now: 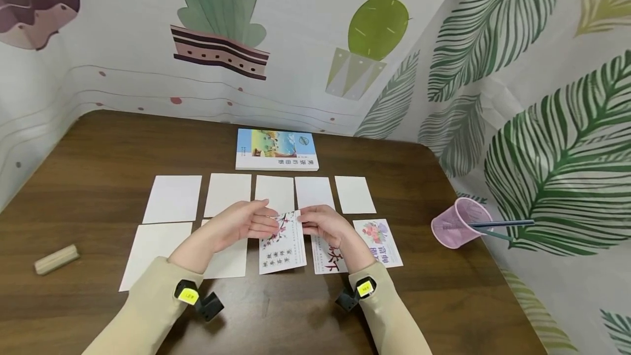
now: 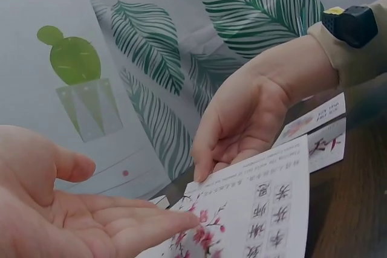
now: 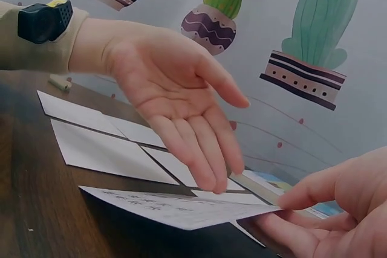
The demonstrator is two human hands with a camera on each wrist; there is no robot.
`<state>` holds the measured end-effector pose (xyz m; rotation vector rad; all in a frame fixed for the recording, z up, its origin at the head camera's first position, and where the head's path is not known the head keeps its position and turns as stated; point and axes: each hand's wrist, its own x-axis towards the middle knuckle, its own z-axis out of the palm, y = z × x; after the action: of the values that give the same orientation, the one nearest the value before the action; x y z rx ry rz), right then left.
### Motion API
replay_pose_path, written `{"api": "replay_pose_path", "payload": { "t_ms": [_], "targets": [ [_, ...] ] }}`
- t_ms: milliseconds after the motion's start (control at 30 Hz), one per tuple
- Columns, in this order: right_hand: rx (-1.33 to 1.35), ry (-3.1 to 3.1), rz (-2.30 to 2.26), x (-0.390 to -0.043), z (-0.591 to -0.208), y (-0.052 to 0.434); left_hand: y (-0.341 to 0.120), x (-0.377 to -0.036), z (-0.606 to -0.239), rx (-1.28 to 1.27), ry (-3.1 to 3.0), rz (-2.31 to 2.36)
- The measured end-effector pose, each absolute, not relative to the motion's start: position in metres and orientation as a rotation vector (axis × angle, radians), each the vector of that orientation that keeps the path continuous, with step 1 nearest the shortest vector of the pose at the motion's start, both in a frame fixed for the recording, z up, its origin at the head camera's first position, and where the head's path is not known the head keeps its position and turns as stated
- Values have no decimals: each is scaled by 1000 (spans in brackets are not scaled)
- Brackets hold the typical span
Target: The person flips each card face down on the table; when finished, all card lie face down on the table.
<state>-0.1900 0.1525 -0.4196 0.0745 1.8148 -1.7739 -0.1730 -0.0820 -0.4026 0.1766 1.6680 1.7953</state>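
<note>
A white card (image 1: 288,253) printed with plum blossoms and black Chinese characters is tilted up off the table in the middle. My right hand (image 1: 326,223) pinches its upper right corner between thumb and fingers. My left hand (image 1: 241,226) is held palm up with straight fingers, their tips over the card's upper left part. In the right wrist view, those fingers hang just above the card (image 3: 187,212). Partly hidden by my right wrist, a card with red characters (image 1: 327,259) lies on the table. Beside it is a card with a flower bouquet (image 1: 377,240).
Several blank white cards (image 1: 172,199) lie in two rows on the brown table (image 1: 98,169). Behind them is a book (image 1: 277,149). An eraser-like tan block (image 1: 56,259) sits at left. A pink cup (image 1: 455,223) with pens lies tipped at the right edge.
</note>
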Motion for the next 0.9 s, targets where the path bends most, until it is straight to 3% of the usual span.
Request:
{"api": "replay_pose_path", "payload": {
  "t_ms": [900],
  "targets": [
    [-30, 1800, -1910, -188, -407, 129, -79, -166, -383, 149, 1755, 1808]
  ]
}}
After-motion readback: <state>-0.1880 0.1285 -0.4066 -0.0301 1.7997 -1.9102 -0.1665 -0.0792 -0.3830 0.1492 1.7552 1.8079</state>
